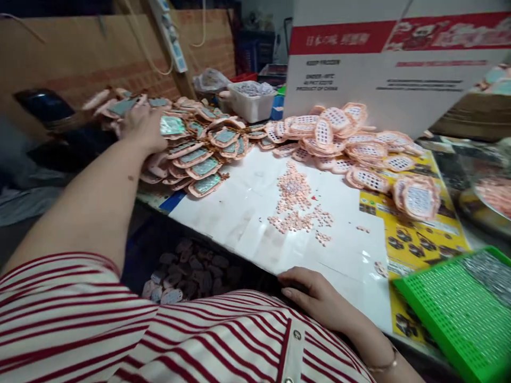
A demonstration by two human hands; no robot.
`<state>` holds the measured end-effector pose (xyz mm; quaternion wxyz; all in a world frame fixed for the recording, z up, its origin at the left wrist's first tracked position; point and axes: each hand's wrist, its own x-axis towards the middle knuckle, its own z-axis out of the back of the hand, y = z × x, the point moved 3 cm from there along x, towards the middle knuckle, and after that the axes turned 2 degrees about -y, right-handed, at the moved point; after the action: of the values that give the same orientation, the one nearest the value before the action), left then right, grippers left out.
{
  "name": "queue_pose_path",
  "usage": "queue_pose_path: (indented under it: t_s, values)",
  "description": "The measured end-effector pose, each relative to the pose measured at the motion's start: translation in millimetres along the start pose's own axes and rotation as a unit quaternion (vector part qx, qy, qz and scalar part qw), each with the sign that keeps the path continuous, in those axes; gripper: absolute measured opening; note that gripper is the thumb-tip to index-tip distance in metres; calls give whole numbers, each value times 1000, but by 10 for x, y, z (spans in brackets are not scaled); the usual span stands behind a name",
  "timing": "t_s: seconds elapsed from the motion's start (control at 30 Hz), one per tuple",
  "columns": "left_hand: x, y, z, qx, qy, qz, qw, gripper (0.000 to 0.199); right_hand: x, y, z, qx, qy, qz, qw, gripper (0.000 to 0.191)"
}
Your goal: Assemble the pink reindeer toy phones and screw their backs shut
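My left hand (144, 127) reaches out over a heap of oval, pink-rimmed pieces with shiny grey-green centres (203, 168) at the left of the table. Its fingertips are blurred among these pieces, so whether they grip one cannot be made out. My right hand (313, 295) rests at the table's near edge, close to my body. Its fingers are loosely bent and a little apart, with nothing visible in them. Small pink beads (293, 191) lie scattered on the white table covering (239, 218). Behind them is a pile of pink ovals with dotted white faces (307, 127).
A green perforated tray (451, 303) holding small silvery bits stands at the right, near a bowl of pink beads (495, 194). A large printed white carton (371, 69) stands behind the piles. At the back is a filled white tub (252, 103). More ovals (191, 271) lie below the table.
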<state>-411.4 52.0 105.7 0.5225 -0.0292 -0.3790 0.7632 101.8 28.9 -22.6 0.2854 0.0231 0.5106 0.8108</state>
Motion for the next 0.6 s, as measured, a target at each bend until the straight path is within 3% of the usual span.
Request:
queue_pose_path:
  t_s: [0.07, 0.13, 0.23, 0.3, 0.37, 0.47, 0.53, 0.6]
  values:
    - [-109, -161, 112, 131, -145, -6, 981, 100, -18, 1, 2, 20, 5, 10, 1000, 34]
    - [-257, -378, 59, 180, -185, -19, 966, 123, 4, 16, 10, 52, 9, 14, 999, 32]
    - [-603, -802, -370, 197, -198, -54, 959, 117, 148, 81, 56, 138, -33, 16, 990, 35]
    - [-956, -1140, -877, 165, -146, -131, 967, 110, 281, 129, 148, 249, -144, 20, 957, 51]
    - [-1389, -1453, -1418, 111, -58, -190, 974, 103, 380, 145, 252, 356, -251, 24, 900, 66]
    - [-1988, -1799, -1970, -6, 51, -203, 978, 82, 392, 85, 401, 450, -335, 27, 828, 58]
    - [-2222, -1919, -2111, -138, 109, -148, 973, 88, 306, -4, 502, 467, -358, 18, 808, 43]
    - [-2321, -1958, -2168, -319, 190, -26, 928, 92, 195, -84, 587, 462, -341, 7, 819, 35]
